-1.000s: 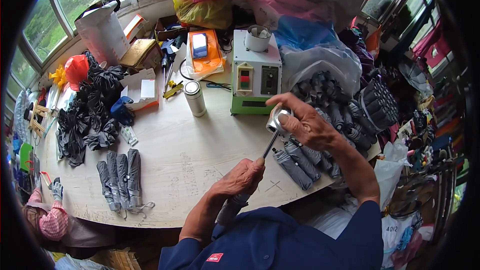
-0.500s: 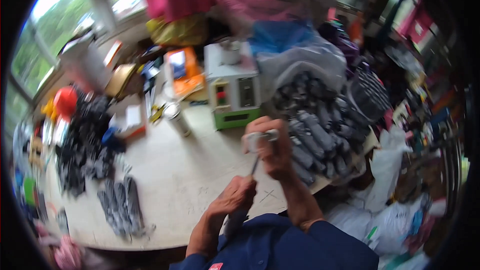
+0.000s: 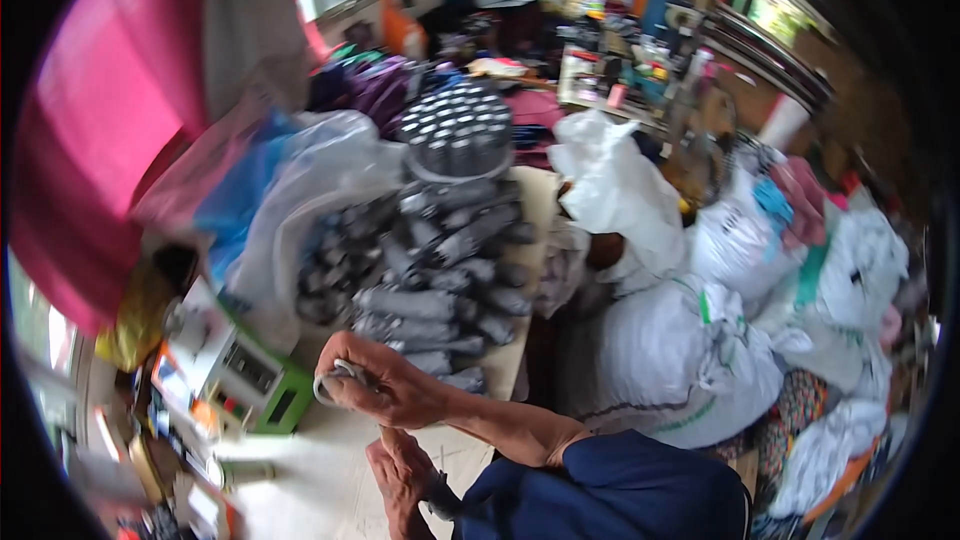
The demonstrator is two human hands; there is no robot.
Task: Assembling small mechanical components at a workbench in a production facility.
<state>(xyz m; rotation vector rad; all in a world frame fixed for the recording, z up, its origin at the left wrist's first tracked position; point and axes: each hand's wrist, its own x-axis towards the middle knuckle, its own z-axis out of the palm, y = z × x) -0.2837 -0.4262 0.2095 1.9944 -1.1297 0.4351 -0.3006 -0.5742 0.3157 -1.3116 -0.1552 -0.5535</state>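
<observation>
Lower centre of frame: right hand [image 3: 385,390] closed around a small silvery ring-shaped piece [image 3: 335,380], fingers curled tight over it. Just below, left hand [image 3: 400,470] fisted around a thin rod, mostly hidden, above the pale tabletop [image 3: 320,470]. Behind the hands, a heap of folded grey umbrellas [image 3: 420,270]. Green-and-white machine [image 3: 245,380] at left. White sacks [image 3: 680,360] at right.
</observation>
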